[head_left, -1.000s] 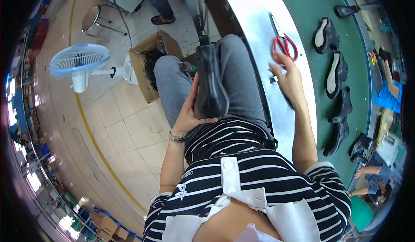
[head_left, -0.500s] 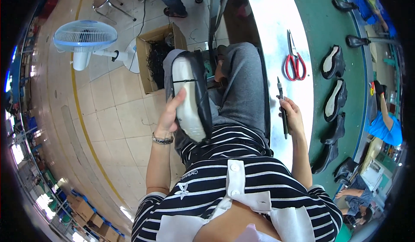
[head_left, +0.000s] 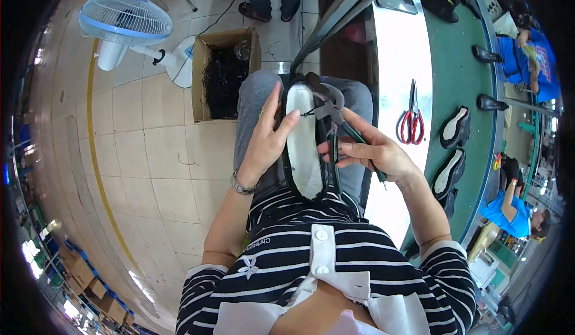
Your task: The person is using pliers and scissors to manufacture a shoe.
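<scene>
Black, perhaps leather, white-bottomed shoe [head_left: 303,146].

a fan [head_left: 127,22] stands just beside a cardboard box [head_left: 198,98] of black strands [head_left: 224,83] on tiled floor [head_left: 171,152].

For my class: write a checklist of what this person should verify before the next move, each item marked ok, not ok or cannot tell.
1. Shoe steadied by the left hand: ok, thumb on top, over the lap.
2. Pale underside facing up: ok.
3. Pliers held in the right hand: ok, with their head over the shoe's edge.
4. Left thumb well clear of the pliers' tips: not ok, it lies close to them.
5. Tips closed firmly on anything: cannot tell, too small to see.
6. Red-handled scissors out of the way: ok, lying on the bench.
</scene>
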Demonstrator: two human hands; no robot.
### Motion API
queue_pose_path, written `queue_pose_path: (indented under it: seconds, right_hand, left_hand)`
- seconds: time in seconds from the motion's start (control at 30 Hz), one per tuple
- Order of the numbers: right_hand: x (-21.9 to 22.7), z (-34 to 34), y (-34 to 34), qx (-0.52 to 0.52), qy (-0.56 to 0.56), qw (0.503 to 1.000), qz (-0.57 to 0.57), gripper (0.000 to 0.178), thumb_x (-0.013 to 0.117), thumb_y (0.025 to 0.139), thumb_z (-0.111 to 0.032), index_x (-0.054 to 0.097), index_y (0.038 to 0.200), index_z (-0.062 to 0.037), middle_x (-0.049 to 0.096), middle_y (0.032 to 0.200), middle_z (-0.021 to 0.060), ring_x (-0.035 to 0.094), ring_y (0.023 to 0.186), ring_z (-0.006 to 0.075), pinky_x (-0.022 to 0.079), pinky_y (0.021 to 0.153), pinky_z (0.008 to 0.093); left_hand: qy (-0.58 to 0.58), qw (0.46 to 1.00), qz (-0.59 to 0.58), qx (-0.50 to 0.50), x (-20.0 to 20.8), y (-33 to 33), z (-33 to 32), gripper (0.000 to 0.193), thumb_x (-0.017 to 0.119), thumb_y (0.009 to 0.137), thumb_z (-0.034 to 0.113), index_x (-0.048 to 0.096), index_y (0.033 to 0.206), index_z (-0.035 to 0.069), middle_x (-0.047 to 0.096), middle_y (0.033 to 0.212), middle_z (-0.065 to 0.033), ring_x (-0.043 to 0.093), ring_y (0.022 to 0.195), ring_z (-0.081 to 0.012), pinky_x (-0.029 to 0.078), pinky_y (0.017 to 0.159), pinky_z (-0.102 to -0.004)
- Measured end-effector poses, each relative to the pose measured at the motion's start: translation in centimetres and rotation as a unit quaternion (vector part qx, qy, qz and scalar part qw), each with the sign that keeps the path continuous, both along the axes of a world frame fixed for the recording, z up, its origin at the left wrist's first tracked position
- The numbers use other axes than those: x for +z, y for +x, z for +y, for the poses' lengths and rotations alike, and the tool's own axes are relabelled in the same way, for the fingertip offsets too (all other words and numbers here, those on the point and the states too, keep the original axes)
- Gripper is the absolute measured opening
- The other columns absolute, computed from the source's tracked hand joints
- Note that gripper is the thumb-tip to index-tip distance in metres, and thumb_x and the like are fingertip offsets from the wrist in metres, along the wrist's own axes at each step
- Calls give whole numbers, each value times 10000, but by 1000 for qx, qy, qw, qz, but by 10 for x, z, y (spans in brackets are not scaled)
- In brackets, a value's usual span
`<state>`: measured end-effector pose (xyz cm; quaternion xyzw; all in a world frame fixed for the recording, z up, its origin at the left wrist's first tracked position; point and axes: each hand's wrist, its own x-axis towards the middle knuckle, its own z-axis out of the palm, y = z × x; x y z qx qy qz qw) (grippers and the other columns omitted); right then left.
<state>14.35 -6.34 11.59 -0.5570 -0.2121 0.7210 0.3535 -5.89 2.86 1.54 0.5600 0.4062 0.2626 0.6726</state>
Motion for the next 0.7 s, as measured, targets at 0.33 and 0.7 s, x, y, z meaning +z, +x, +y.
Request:
queue_pose_path:
  seconds: [0.33, 0.7]
  right_hand:
    - [6, 44, -1, 36, -121, 992, 1, 693, 509, 999, -187, 79, 1539, -132, 638, 974, 103, 659, 908, 201, 534, 787, 321]
    - [-22, 12, -3, 180, 124, 935, -278, 615, 462, 997, -91, 144, 1523, -113, 584, 736, 82, 594, 623, 141, 520, 596, 302]
  left_hand:
    - [-7, 999, -30, 28, -10, 28, 22, 397, 494, 977, 201, 504, 1340, 41, 580, 1276, -180, 560, 1163, -266, 403, 992, -335]
    - [41, 996, -37, 68, -1, 31, 16, 337, 532, 926, 78, 585, 1249, 1, 648, 1180, -152, 625, 1031, -192, 463, 911, -295]
